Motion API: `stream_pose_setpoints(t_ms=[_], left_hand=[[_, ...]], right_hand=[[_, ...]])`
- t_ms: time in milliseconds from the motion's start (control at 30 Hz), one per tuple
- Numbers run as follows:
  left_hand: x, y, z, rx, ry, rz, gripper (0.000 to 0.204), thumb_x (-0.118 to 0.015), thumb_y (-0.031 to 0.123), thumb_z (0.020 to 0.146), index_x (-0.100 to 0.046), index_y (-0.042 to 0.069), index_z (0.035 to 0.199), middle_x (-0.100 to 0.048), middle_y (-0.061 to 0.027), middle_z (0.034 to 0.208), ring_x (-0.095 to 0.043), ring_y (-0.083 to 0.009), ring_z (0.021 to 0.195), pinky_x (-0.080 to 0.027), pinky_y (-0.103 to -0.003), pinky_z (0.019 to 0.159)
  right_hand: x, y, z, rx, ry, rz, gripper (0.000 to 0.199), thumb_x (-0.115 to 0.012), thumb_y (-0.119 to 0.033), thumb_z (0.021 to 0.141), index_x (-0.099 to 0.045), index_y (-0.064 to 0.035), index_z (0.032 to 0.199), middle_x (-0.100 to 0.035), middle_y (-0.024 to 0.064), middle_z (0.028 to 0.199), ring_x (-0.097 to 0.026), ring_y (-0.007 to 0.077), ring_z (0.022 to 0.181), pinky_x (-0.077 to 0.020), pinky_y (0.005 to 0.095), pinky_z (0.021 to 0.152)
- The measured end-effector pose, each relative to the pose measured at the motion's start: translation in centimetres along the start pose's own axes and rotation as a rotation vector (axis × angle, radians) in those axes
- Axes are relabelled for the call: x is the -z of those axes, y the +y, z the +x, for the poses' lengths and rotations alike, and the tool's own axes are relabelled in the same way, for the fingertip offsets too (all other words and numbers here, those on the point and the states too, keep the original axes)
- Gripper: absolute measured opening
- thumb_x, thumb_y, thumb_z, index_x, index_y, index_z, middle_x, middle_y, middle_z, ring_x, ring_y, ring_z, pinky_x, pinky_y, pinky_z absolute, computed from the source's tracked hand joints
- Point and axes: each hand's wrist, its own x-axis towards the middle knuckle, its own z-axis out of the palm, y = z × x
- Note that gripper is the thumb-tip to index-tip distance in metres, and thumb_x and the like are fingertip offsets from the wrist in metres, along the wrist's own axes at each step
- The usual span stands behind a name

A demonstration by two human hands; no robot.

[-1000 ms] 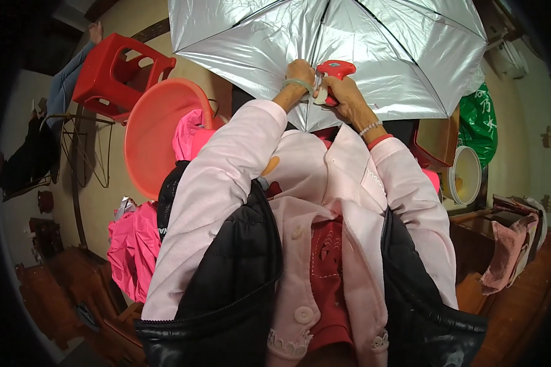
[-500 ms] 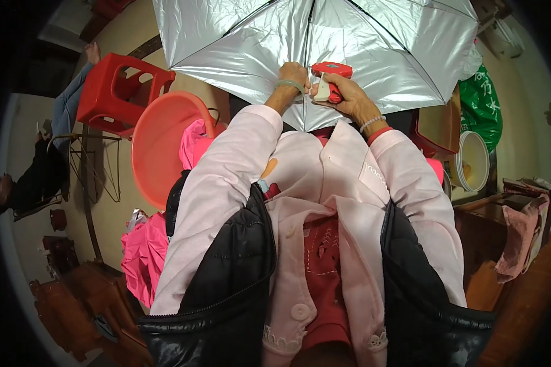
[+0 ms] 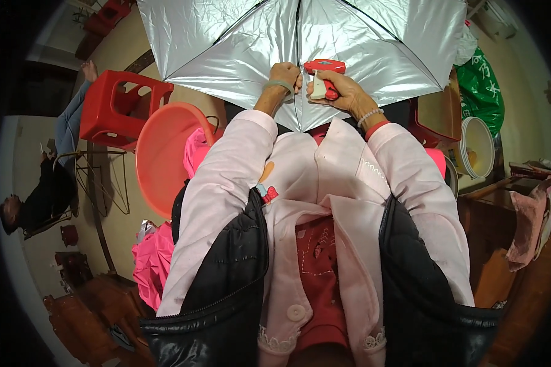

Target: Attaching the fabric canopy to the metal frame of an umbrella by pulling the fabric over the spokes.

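Observation:
A silver umbrella canopy [image 3: 361, 37] spreads open before me, inner side up, with thin dark ribs running across it. Fingers curled, my left hand [image 3: 286, 77] is closed by the middle rib [image 3: 298, 37], near the canopy's near edge, and seems to pinch the rib or cloth there; the fingertips are partly hidden. Just to its right, my right hand [image 3: 347, 92] is wrapped round a red and white hand-held tool [image 3: 324, 66], whose exact kind I cannot make out. The tool lies over the silver cloth, close to my left fingers.
On the left stand a red plastic stool [image 3: 107, 110] and an orange-red basin [image 3: 165, 162], with pink cloth [image 3: 153, 260] below. A seated person [image 3: 46, 189] is farther left. At right are a green bag [image 3: 480, 92], a white bucket [image 3: 476, 147] and a wooden chair [image 3: 480, 226].
The whole view has shifted slightly, so the umbrella and both hands sit a little farther left. Both hands keep nearly the same hold, and the tool remains in my right hand.

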Motion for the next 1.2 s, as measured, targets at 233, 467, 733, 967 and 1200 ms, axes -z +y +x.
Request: stream_pose_setpoints(t_ms=[233, 467, 733, 967, 1200], left_hand=[[0.0, 0.1, 0.0, -0.018, -0.040, -0.003, 0.015, -0.048, 0.004, 0.080, -0.057, -0.007, 0.074, -0.054, -0.0100, 0.054, -0.048, -0.0160, 0.036, -0.038, -0.030, 0.031], [-0.1, 0.1, 0.1, -0.097, -0.026, 0.080, 0.017, -0.046, 0.004, 0.080, -0.056, -0.006, 0.070, -0.054, -0.0103, 0.053, -0.049, -0.0164, 0.036, -0.039, -0.029, 0.032], [-0.1, 0.1, -0.2, -0.199, -0.066, 0.188, 0.018, -0.046, 0.005, 0.078, -0.057, -0.005, 0.068, -0.056, -0.0101, 0.051, -0.052, -0.0172, 0.037, -0.043, -0.030, 0.037], [0.0, 0.0, -0.2, -0.139, -0.083, 0.141, 0.017, -0.047, 0.006, 0.080, -0.055, -0.005, 0.070, -0.055, -0.0102, 0.052, -0.051, -0.0177, 0.037, -0.041, -0.030, 0.034], [-0.7, 0.4, -0.2, -0.130, -0.078, 0.181, 0.019, -0.044, 0.003, 0.078, -0.054, -0.004, 0.064, -0.056, -0.0109, 0.050, -0.051, -0.0187, 0.035, -0.043, -0.031, 0.035]], right_hand=[[0.2, 0.1, 0.3, 0.008, 0.018, -0.018, 0.022, -0.050, -0.017, 0.084, -0.047, -0.0009, 0.099, -0.060, 0.0169, 0.083, -0.061, 0.0278, 0.072, -0.0527, 0.0432, 0.070], [-0.3, 0.0, 0.5, -0.001, 0.053, -0.044, 0.023, -0.049, -0.016, 0.084, -0.046, -0.0003, 0.100, -0.060, 0.0150, 0.080, -0.061, 0.0269, 0.071, -0.0529, 0.0427, 0.069], [0.4, 0.0, 1.2, -0.026, -0.012, -0.091, 0.024, -0.045, -0.012, 0.083, -0.047, 0.0038, 0.101, -0.061, 0.0190, 0.086, -0.063, 0.0277, 0.072, -0.0537, 0.0415, 0.067], [-0.5, -0.1, 1.1, 0.002, 0.076, -0.167, 0.013, -0.047, -0.010, 0.082, -0.049, -0.0014, 0.093, -0.058, 0.0114, 0.072, -0.059, 0.0218, 0.060, -0.0533, 0.0393, 0.058], [-0.4, 0.0, 1.0, 0.025, 0.081, -0.190, 0.011, -0.050, -0.009, 0.082, -0.047, -0.0059, 0.072, -0.047, 0.0038, 0.053, -0.043, 0.0129, 0.043, -0.0373, 0.0277, 0.038]])
